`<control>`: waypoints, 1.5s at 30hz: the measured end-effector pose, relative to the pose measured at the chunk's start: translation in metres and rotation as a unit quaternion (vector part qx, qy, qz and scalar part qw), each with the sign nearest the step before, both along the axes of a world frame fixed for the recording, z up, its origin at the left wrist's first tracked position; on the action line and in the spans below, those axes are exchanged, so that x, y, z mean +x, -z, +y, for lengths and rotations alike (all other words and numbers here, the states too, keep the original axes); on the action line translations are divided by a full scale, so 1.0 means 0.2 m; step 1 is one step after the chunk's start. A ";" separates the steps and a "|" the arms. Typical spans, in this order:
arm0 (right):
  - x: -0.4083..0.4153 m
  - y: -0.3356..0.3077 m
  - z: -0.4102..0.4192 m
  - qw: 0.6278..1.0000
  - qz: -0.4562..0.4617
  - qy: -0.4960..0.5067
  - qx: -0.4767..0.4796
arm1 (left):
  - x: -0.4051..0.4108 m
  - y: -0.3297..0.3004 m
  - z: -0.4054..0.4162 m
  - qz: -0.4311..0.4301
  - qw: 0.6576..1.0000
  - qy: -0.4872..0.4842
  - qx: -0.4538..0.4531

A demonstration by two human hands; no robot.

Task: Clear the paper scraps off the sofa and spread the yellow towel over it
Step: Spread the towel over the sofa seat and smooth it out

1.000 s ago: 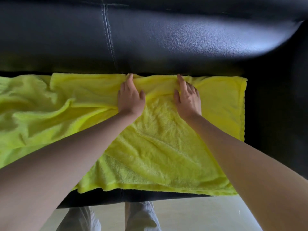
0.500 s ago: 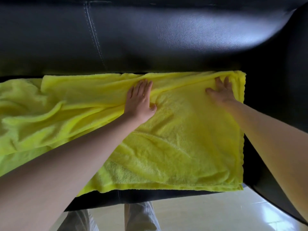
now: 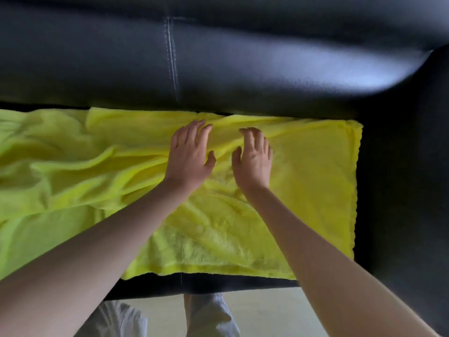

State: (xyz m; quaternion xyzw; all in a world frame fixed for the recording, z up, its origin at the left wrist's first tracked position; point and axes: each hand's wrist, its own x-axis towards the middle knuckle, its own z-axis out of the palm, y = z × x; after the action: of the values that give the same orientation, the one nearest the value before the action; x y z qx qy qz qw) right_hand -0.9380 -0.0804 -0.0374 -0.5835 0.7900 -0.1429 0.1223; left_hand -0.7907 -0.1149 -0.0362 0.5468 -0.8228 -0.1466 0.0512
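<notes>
Towel (image 3: 303,190) lies across the black sofa (image 3: 243,69) seat, its far edge against the backrest, smooth toward 3 o'clock and rumpled in folds toward 9 o'clock. Left hand (image 3: 189,156) rests flat on it near centre, fingers straight and pointing to 12 o'clock. Right hand (image 3: 254,161), just beside at 3 o'clock, is spread with fingertips lightly bent and grips nothing.

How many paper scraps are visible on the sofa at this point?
0. No scraps show on the sofa; the towel covers most of the seat under the left hand and right hand, so some could be hidden.
</notes>
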 end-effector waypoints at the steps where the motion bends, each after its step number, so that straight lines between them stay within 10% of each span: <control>1: 0.14 0.00 -0.02 1.000 -0.010 -0.026 -0.001 | 0.11 -0.02 -0.01 0.002 1.000 -0.020 -0.006; 26: 1.89 -0.11 -0.56 0.957 -0.058 -0.269 0.095 | 2.18 -0.07 -0.45 0.075 0.960 -0.255 0.090; 37: 2.09 0.06 -0.57 0.976 -0.007 -0.117 0.184 | 2.46 0.10 -0.61 0.021 0.993 -0.077 0.082; 45: 2.05 0.06 -0.53 0.982 0.016 -0.034 0.187 | 2.59 0.13 -0.68 0.072 0.927 -0.365 0.045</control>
State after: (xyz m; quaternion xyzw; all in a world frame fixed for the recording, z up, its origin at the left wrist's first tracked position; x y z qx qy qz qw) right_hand -0.5271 -0.1856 -0.0487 -0.5790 0.7845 0.0207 0.2213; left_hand -0.2726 -0.2504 -0.0622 0.7988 -0.5532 -0.1935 0.1361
